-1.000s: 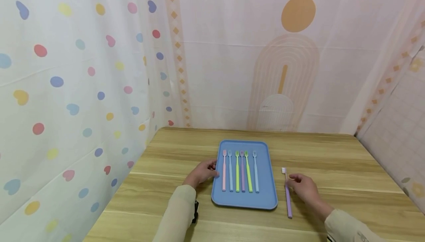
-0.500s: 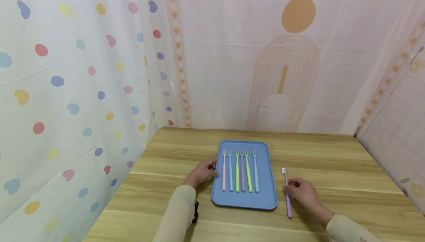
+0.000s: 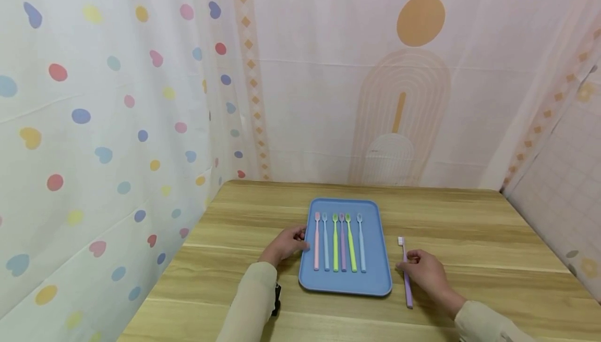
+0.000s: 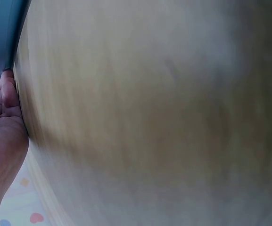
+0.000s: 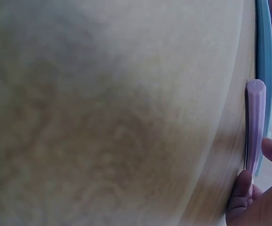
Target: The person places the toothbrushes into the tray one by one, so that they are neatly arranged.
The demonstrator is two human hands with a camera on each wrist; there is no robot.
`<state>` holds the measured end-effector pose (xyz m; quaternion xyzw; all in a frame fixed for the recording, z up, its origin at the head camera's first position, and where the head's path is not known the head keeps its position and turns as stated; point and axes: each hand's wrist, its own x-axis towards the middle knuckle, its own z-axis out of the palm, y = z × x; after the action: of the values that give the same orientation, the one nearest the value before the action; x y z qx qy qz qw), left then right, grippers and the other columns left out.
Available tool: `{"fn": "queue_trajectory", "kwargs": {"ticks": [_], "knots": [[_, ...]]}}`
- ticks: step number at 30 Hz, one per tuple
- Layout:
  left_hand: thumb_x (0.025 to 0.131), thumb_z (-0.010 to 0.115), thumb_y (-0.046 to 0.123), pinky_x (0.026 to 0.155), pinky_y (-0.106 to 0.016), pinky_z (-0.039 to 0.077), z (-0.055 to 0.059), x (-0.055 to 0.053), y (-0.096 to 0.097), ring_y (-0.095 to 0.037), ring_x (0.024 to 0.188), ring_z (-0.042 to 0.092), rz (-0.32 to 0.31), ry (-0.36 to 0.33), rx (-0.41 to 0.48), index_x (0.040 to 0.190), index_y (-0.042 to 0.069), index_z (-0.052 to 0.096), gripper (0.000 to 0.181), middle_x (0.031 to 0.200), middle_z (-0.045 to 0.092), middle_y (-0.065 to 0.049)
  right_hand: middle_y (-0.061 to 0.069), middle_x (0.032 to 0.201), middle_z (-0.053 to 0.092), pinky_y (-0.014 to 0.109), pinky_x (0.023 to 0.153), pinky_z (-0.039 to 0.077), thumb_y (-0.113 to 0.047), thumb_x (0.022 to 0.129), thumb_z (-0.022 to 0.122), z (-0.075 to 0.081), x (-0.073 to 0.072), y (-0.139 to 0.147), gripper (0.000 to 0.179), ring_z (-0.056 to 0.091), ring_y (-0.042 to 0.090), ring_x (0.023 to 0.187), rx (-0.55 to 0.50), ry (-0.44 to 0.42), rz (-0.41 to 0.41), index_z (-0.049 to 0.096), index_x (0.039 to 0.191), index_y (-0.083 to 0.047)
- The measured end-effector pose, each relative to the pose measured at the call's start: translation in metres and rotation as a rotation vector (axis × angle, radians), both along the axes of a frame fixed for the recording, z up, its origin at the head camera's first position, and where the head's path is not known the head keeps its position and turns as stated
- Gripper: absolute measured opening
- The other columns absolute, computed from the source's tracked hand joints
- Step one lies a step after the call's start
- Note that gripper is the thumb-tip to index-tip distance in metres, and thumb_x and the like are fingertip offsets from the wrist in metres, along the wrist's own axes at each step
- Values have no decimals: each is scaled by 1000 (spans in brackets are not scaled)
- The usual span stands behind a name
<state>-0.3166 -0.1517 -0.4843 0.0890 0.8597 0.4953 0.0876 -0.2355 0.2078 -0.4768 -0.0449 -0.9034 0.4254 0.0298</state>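
On the table lies a blue tray (image 3: 345, 283) with several toothbrushes side by side, pink, light blue, green and purple, heads pointing away. My left hand (image 3: 286, 244) holds the tray's left rim, thumb above and fingers at the side; the left wrist view shows the tray edge (image 4: 6, 42) between them. To the right of the tray, another purple toothbrush (image 3: 408, 292) lies on the wood, its white bristles at the far end. My right hand (image 3: 427, 271) pinches it around the middle. In the right wrist view the thumb and a finger meet its purple handle (image 5: 255, 113) from opposite sides.
The wooden table (image 3: 493, 258) runs back to a curtain (image 3: 305, 112) with beige arches. A dotted curtain (image 3: 108, 175) hangs along the left side, and a pale patterned cloth (image 3: 568, 175) on the right.
My right hand has come down onto the purple toothbrush, its thumb now across to the handle's left side. The left hand, the tray and the toothbrushes have stayed put.
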Motion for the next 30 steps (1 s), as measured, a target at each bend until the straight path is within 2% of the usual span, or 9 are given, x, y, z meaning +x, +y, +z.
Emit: {"fn": "queue_trajectory", "kwargs": {"ticks": [6, 13, 30], "knots": [[89, 70, 1, 80, -33, 40, 1, 1, 0, -22, 94, 47, 10, -10, -6, 144, -2, 49, 59, 102, 52, -8, 15, 94, 68, 42, 75, 50, -19, 80, 80, -2, -1, -1, 50, 63, 26, 85, 41, 19, 16, 62, 113, 15], [89, 70, 0, 79, -33, 41, 3, 2, 2, -22, 93, 47, 14, -11, -1, 144, -3, 49, 59, 102, 53, -10, 9, 87, 68, 36, 69, 50, -13, 79, 77, -2, -1, -3, 42, 62, 20, 78, 35, 30, 21, 64, 109, 13], [90, 69, 0, 80, -33, 40, -1, 0, 0, -22, 93, 47, 3, -5, -12, 144, -1, 49, 57, 101, 52, -8, 12, 88, 67, 33, 63, 49, -8, 80, 73, 2, -3, -2, 34, 61, 21, 75, 68, 24, 8, 65, 105, 13]]}}
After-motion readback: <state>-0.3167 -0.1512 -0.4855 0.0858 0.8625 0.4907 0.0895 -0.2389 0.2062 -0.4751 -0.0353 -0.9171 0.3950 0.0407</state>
